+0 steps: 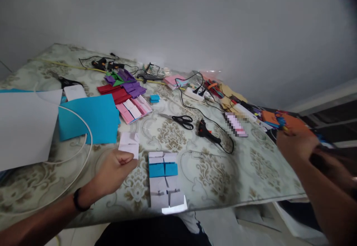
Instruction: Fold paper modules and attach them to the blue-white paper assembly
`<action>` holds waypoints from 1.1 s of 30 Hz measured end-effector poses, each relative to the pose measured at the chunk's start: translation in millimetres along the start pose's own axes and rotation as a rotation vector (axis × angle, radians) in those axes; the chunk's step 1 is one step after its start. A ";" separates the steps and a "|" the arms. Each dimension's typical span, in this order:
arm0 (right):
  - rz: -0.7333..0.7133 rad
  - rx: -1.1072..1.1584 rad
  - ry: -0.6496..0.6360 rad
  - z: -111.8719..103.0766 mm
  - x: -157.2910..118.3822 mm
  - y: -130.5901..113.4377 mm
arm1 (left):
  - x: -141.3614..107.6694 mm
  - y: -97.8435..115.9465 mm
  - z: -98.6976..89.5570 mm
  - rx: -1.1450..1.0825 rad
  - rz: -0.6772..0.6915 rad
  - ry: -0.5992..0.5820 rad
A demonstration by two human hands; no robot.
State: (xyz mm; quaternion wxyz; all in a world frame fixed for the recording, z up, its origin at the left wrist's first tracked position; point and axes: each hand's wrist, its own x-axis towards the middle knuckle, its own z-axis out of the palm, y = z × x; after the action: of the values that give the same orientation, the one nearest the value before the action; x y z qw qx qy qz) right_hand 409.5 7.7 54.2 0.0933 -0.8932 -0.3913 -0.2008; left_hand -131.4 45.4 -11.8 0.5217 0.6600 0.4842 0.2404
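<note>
One white folded paper (128, 139) is at eight o'clock in the head view, pinched by the curled left hand (115, 171), apparently to steady it; at three o'clock the right hand's (297, 143) grip cannot be told. Blue-and-white folded pieces (156, 171) lie at six, presumably for easy reach.

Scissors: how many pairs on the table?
2 visible. One pair of scissors lies mid-table, left of the nearest glue gun; the other pair is at the back left, beyond the large blue sheet. More may be hidden in the right-hand clutter.
</note>
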 end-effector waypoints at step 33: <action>-0.709 0.998 -0.663 28.9 -208.9 -150.2 | 41.4 1.5 79.7 0.646 0.180 -0.154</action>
State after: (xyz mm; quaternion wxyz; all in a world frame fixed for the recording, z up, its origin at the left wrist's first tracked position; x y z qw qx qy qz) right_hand 179.0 -19.5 -60.5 0.2971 -0.5762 -0.7127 0.2679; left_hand -48.0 45.9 -45.3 0.2975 0.8473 0.4344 0.0692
